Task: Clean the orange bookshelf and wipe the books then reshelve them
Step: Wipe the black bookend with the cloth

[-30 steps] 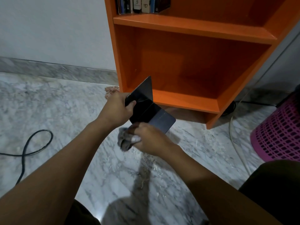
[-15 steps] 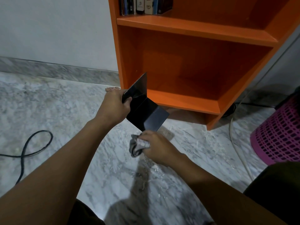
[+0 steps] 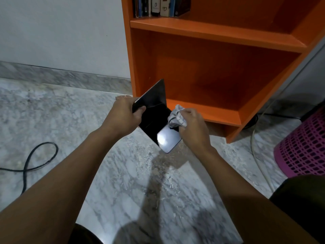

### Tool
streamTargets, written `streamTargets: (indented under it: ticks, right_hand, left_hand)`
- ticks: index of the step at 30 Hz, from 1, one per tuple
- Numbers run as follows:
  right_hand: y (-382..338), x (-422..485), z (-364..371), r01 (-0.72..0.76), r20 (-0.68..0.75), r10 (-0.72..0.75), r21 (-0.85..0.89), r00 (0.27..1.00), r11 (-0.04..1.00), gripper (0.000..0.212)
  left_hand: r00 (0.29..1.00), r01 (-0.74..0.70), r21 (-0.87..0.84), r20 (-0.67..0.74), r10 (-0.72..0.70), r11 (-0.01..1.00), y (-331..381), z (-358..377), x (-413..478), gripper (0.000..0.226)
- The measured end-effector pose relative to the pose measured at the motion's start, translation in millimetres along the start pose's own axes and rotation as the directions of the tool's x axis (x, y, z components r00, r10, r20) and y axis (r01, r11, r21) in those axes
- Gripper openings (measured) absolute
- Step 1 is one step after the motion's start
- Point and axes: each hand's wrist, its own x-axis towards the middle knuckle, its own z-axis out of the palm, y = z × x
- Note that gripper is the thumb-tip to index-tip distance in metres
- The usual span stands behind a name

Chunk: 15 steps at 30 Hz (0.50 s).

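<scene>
orange bookshelf [image 3: 219,30], black book [image 3: 154,118], grey-veined marble floor [image 3: 73,120]

Books [image 3: 161,6] cut off above; spine titles perhaps unreadable

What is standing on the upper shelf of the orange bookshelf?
A short row of upright books stands at the left end of the upper shelf. Their tops are cut off by the frame.

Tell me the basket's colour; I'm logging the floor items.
Purple-pink: the perforated plastic basket stands at the far right in the head view.
</scene>
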Motion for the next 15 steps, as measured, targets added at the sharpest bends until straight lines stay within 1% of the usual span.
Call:
streamTargets:
  ticks: [2, 3, 4, 5, 6, 7, 8, 9, 10, 12, 14, 15]
  right_hand:
    - [-6.1, -8.9, 9.3, 0.104, 0.075, -0.100, -0.058, 0.992, 0.993, 0.052]
    - [-10.0, -14.7, 13.8, 0.152, 0.130, -0.144, -0.047, 0.981, 0.987, 0.053]
    - [-15.6, -21.3, 17.6, 0.191, 0.217, -0.183, -0.020, 0.959, 0.981, 0.053]
    - [-21.8, -28.5, 21.2, 0.230, 0.334, -0.224, 0.023, 0.916, 0.973, 0.051]
    - [-29.9, -35.8, 24.1, 0.263, 0.460, -0.270, 0.081, 0.846, 0.961, 0.047]
    - [-37.7, -42.9, 27.8, 0.296, 0.553, -0.324, 0.144, 0.768, 0.944, 0.043]
    - [-46.0, -49.3, 30.5, 0.332, 0.589, -0.382, 0.198, 0.712, 0.922, 0.039]
    - [-53.0, -53.3, 32.9, 0.358, 0.587, -0.425, 0.234, 0.689, 0.904, 0.036]
    - [-59.0, -54.8, 32.8, 0.377, 0.554, -0.462, 0.268, 0.693, 0.887, 0.033]
    - [-64.2, -49.5, 28.5, 0.384, 0.452, -0.494, 0.316, 0.743, 0.867, 0.024]
    - [-63.2, -39.4, 17.1, 0.352, 0.354, -0.457, 0.323, 0.816, 0.878, 0.020]
    - [-59.8, -33.3, 11.3, 0.333, 0.300, -0.422, 0.306, 0.855, 0.892, 0.023]
  left_hand:
    - [1.000, -0.017, -0.014, -0.026, 0.017, 1.000, 4.0, 0.3, -1.2, 0.017]
    - [0.999, -0.025, -0.013, -0.036, 0.024, 1.000, 5.3, 0.3, -1.5, 0.018]
    - [0.999, -0.025, -0.013, -0.039, 0.025, 1.000, 6.4, 0.5, -2.4, 0.018]
    - [0.999, -0.021, -0.015, -0.042, 0.020, 1.000, 7.0, 0.3, -2.9, 0.017]
    - [0.999, -0.016, -0.017, -0.046, 0.015, 1.000, 6.6, 0.0, -2.5, 0.016]
    - [0.999, -0.008, -0.020, -0.053, 0.007, 1.000, 6.4, 0.0, -2.3, 0.016]
    - [0.998, 0.002, -0.020, -0.059, -0.003, 1.000, 5.7, -0.1, -1.5, 0.015]
    - [0.998, 0.007, -0.017, -0.061, -0.008, 1.000, 5.7, 0.1, -1.4, 0.014]
    - [0.998, 0.009, -0.009, -0.058, -0.009, 1.000, 5.1, 0.4, -1.1, 0.014]
    - [0.999, -0.008, 0.020, -0.041, 0.009, 1.000, 3.3, 0.8, -0.7, 0.015]
    - [1.000, -0.022, 0.040, -0.020, 0.023, 0.999, -0.1, 1.0, 0.2, 0.018]
    - [0.999, -0.027, 0.047, -0.015, 0.028, 0.999, -1.3, 0.4, 0.5, 0.020]
